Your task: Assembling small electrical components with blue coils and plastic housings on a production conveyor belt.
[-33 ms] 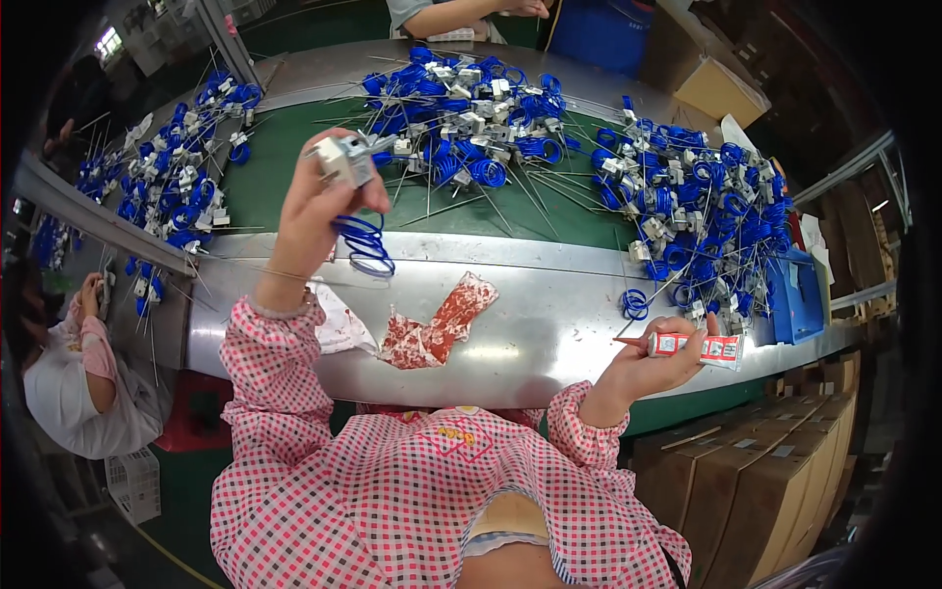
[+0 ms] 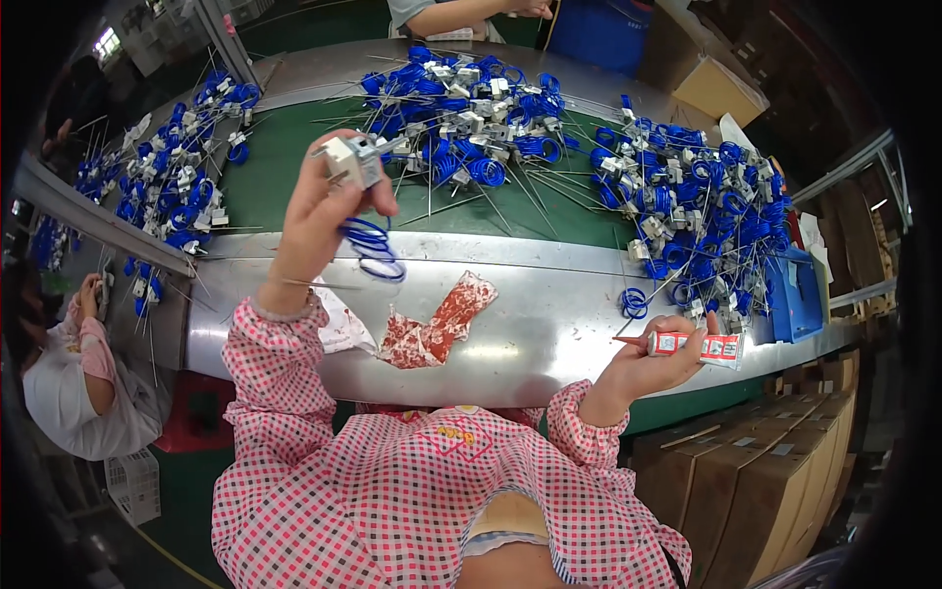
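Raised over the front edge of the green belt, my left hand [image 2: 329, 201] is closed round a capillary thermostat [image 2: 353, 162]. This has a white block body with metal parts, and its blue coil [image 2: 373, 248] hangs below my fingers. At the right, above the near metal edge, my right hand [image 2: 655, 368] grips a red and white squeeze tube [image 2: 721, 348]. The tube's thin red nozzle points left, away from the thermostat. Between my hands, a crumpled paper smeared with red [image 2: 437, 324] lies on the metal table [image 2: 545, 339], beside a whiter sheet [image 2: 343, 324].
Piles of similar blue-coiled thermostats lie at the far middle [image 2: 461, 108], the right [image 2: 697, 196] and the left [image 2: 172, 167], thin rods sticking out. A blue bin [image 2: 793, 294] stands right. Cartons [image 2: 746, 471] sit below. Co-workers sit at left [image 2: 83, 393] and across [image 2: 442, 18].
My left hand has shifted slightly to the right with the thermostat, which has turned a little, and its blue coil has swung along. My right hand and the tube stay put.
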A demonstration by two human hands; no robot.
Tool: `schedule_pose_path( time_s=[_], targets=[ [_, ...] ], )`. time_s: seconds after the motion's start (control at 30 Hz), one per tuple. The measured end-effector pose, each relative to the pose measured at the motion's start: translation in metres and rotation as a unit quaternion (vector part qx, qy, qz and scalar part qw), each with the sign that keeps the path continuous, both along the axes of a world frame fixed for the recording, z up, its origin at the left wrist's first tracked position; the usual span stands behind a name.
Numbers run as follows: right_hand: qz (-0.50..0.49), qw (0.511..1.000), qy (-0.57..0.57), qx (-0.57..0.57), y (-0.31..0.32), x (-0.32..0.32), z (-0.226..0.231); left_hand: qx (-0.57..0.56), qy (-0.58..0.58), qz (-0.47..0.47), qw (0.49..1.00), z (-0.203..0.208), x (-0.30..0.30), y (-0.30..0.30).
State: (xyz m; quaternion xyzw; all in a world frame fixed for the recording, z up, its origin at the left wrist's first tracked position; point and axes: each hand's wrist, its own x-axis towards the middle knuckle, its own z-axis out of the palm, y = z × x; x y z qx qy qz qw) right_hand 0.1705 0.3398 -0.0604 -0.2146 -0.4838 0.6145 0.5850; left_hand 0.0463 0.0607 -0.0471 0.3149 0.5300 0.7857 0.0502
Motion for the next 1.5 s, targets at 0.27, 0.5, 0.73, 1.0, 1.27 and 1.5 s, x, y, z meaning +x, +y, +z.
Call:
schedule_pose_path(
  time_s=[0.27, 0.5, 0.73, 1.0, 1.27, 1.5],
  targets=[
    [-0.066, 0.976, -0.09, 0.189, 0.005, -0.001, -0.019, 0.09, -0.135, -0.137, 0.977, -0.006, 0.026, 0.031],
    [-0.235, 0.866, -0.14, 0.418, 0.02, -0.004, -0.033, 0.076, -0.222, -0.13, 0.963, -0.026, 0.024, 0.033],
    [-0.015, 0.992, -0.078, 0.102, 0.002, 0.005, -0.014, -0.246, 0.01, -0.012, 0.969, -0.038, 0.031, 0.032],
    [-0.031, 0.958, -0.08, 0.274, 0.019, 0.005, -0.034, -0.104, -0.142, -0.036, 0.984, -0.044, 0.012, 0.024],
    [0.016, 0.979, -0.053, 0.195, 0.012, 0.003, -0.032, 0.211, -0.375, -0.122, 0.894, -0.062, -0.008, 0.024],
    [0.11, 0.988, -0.033, 0.107, 0.011, 0.004, -0.026, 0.216, -0.3, -0.07, 0.926, -0.071, 0.001, 0.022]
  ],
)
